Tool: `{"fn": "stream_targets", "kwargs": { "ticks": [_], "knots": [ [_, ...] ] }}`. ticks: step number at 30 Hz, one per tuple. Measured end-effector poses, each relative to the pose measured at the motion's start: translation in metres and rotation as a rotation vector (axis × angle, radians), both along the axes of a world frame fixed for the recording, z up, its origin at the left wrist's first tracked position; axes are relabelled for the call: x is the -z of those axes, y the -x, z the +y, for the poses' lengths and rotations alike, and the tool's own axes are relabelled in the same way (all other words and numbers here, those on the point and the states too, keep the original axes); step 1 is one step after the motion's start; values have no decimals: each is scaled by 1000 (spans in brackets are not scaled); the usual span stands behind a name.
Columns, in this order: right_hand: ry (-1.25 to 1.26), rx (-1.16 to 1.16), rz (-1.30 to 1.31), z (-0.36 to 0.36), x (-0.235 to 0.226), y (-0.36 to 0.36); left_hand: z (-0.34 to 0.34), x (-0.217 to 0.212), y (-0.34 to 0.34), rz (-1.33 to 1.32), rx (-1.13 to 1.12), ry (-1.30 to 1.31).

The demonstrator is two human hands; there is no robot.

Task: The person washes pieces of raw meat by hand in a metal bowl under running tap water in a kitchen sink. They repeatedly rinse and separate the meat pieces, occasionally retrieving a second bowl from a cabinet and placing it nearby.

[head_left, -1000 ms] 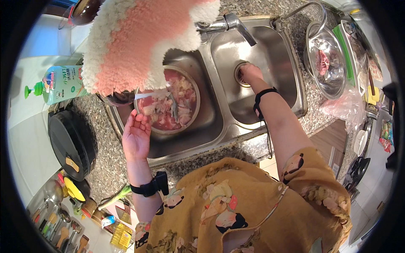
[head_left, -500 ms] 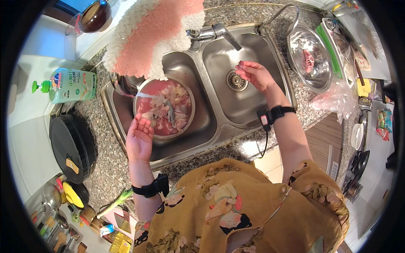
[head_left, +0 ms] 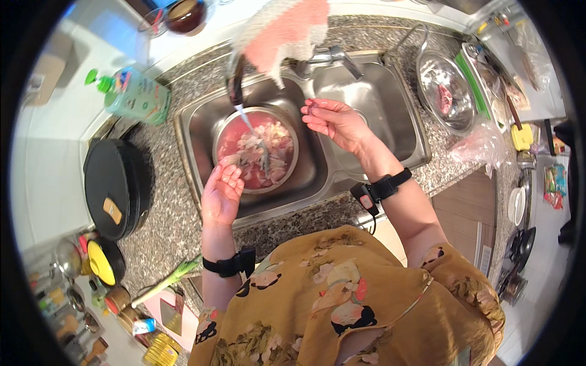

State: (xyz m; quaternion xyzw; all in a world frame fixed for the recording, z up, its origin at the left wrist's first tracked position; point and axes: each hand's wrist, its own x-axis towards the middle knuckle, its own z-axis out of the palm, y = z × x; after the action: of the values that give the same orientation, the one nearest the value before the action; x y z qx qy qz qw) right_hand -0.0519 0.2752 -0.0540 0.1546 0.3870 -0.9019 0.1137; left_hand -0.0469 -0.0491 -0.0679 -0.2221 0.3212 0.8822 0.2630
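Observation:
My right hand is raised over the divider between the two sinks, thumb and fingers pinching a small dark red piece of meat. At the near left rim of a round metal bowl, my left hand is palm up with loosely bent fingers and nothing visible in it. Reddish water and pieces of raw meat fill the bowl, which stands in the left sink. A thin stream of water runs into it from a dark, shiny spout.
A pink and white cloth hangs beside the faucet. To the left are a green pump bottle and a black lidded pan. Right of the sinks, a clear bowl holds a piece of meat. A green onion lies near left.
My right hand has moved left, from above the right sink's drain toward the metal bowl, still pinching the small piece. My left hand stays at the bowl's rim. The whole view has shifted.

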Motion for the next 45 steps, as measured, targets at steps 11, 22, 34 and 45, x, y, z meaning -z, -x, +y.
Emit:
{"fn": "stream_targets", "kwargs": {
  "ticks": [11, 22, 34, 45],
  "knots": [
    [-343, -287, 3, -121, 13, 63, -28, -13, -24, 78, -92, -57],
    [-46, -200, -96, -119, 6, 64, -36, -9, -31, 71, -107, -40],
    [47, -146, -152, -120, 0, 65, -33, -13, -33, 70, -93, -10],
    [-165, -190, -54, -125, 14, 67, -33, -11, -36, 64, -106, -20]
  ]
}}
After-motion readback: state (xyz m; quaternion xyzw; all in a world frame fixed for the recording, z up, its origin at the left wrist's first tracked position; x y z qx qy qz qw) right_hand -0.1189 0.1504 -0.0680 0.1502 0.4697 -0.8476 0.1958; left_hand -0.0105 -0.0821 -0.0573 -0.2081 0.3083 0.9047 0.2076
